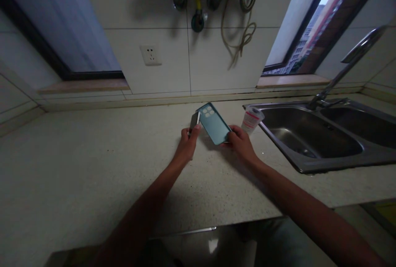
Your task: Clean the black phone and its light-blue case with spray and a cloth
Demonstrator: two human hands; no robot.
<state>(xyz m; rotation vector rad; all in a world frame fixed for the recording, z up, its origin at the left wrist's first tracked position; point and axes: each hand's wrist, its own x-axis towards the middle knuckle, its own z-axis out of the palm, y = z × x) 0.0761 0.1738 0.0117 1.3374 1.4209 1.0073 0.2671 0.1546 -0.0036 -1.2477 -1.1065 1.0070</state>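
My left hand (187, 144) grips a dark, slim smartphone (194, 121) by its lower end, with a pale edge showing along one side. My right hand (240, 144) holds the lower corner of a teal phone case (214, 124), which has a pale camera block near its far end. The phone and the case sit close together, a little above the speckled stone countertop (93, 168). Both are tilted, and the phone's lower part is hidden by my fingers.
A plastic cup (251, 119) with a red-marked label stands by the steel double sink (309, 167), whose curved faucet (349, 65) rises at the right. A wall socket (151, 55), hanging hoses (241, 7) and windows lie beyond the counter.
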